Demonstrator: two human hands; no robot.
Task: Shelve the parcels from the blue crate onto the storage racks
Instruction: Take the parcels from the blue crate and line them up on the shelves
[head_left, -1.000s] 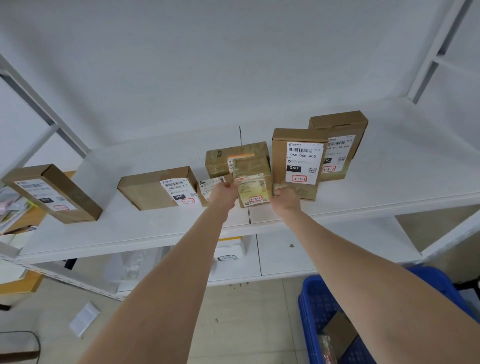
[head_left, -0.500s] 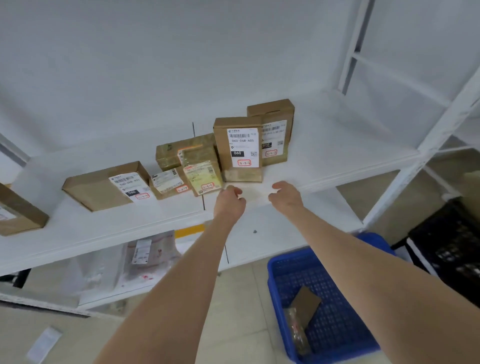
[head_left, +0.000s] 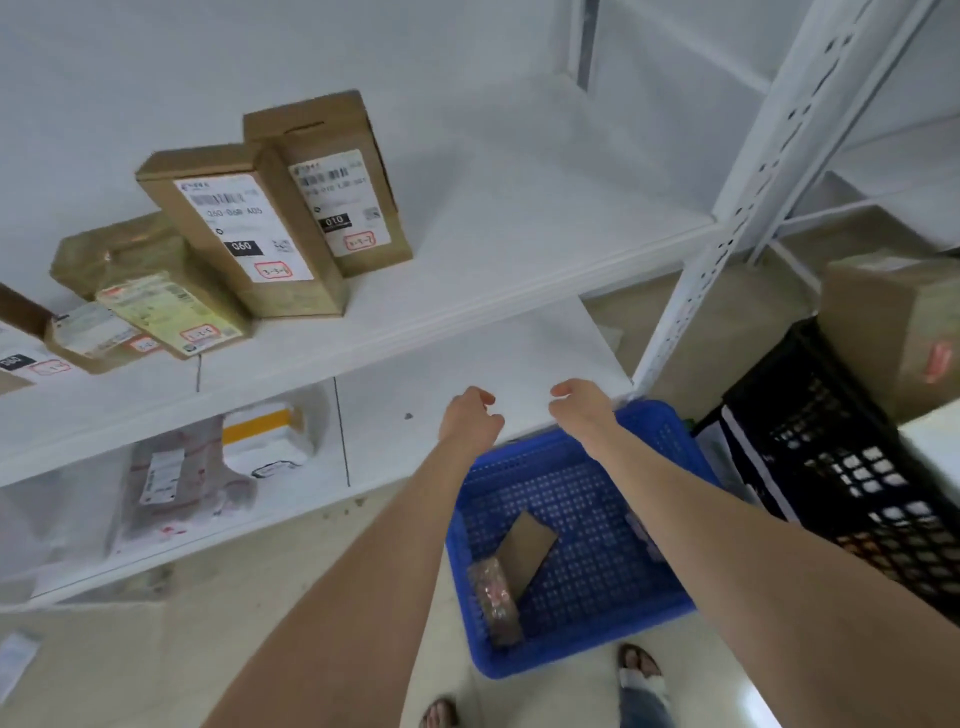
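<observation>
White rack shelf (head_left: 519, 249) carries labelled boxes (head_left: 244, 228). Left hand (head_left: 470, 418) and right hand (head_left: 584, 408) are empty, fingers loosely curled, over the blue crate (head_left: 571, 657). Two parcels (head_left: 527, 551) lie inside. Step: between placements. Next, probably reach down and grasp one.

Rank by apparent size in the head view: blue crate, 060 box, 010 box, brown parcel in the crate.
1. blue crate
2. 060 box and 010 box: alike, and one overlaps the other, so unranked
3. brown parcel
</observation>
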